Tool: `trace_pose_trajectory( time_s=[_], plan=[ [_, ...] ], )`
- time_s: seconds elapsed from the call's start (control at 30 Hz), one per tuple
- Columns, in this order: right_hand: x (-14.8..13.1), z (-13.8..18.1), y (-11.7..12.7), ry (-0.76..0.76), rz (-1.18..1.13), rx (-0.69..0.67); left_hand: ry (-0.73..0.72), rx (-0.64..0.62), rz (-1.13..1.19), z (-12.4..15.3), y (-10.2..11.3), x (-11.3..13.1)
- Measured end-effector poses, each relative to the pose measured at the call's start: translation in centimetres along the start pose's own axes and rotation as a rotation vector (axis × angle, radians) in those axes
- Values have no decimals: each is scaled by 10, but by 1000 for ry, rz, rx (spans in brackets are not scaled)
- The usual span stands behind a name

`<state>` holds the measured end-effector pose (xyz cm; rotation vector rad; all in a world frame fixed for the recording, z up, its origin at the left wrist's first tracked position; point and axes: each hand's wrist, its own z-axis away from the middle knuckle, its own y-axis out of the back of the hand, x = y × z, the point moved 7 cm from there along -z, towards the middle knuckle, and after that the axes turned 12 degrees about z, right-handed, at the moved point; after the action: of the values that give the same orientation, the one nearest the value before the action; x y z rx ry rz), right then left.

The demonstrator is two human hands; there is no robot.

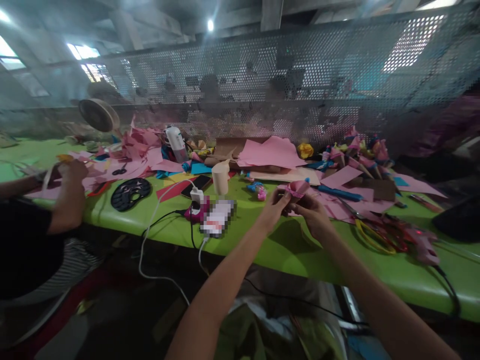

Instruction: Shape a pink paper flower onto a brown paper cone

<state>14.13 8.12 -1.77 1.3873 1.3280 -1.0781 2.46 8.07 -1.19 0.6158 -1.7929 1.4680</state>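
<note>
Just above the near part of the green table, a folded pink paper piece [300,187] with a small blue bit at its top is between my two hands. My left hand [276,206] grips it from the left, fingers closed. On the other side my right hand [310,212] pinches its lower edge; some fingertips are hidden behind the paper. Pink paper scraps [337,207] lie behind and right of my hands. A little left of them sit small blue and pink paper pieces [258,190].
Scissors with yellow handles [371,237] and a pink glue gun [423,244] with a cord lie at right. Left of my arms are a charging phone [218,218], a power strip [195,210] and cables over the table edge. A co-worker's hand [73,175] is at far left.
</note>
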Motion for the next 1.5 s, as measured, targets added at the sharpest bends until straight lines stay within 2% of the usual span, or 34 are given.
trace_pose_trajectory(
  time_s=[0.23, 0.53, 0.8, 1.23, 1.5],
  plan=[
    [-6, -3, 2, 6, -6, -1, 67, -18, 80, -3, -3, -4],
    [-19, -30, 9, -8, 5, -18, 24, 88, 43, -30, -12, 8],
    [-11, -47, 9, -61, -43, -28, 45, 93, 110, -51, -6, 0],
    [7, -42, 12, -132, -46, -37, 126, 74, 114, -45, -3, -2],
    [17, -36, 12, -177, -62, -77, 129, 150, 155, -44, 1, -11]
  ],
)
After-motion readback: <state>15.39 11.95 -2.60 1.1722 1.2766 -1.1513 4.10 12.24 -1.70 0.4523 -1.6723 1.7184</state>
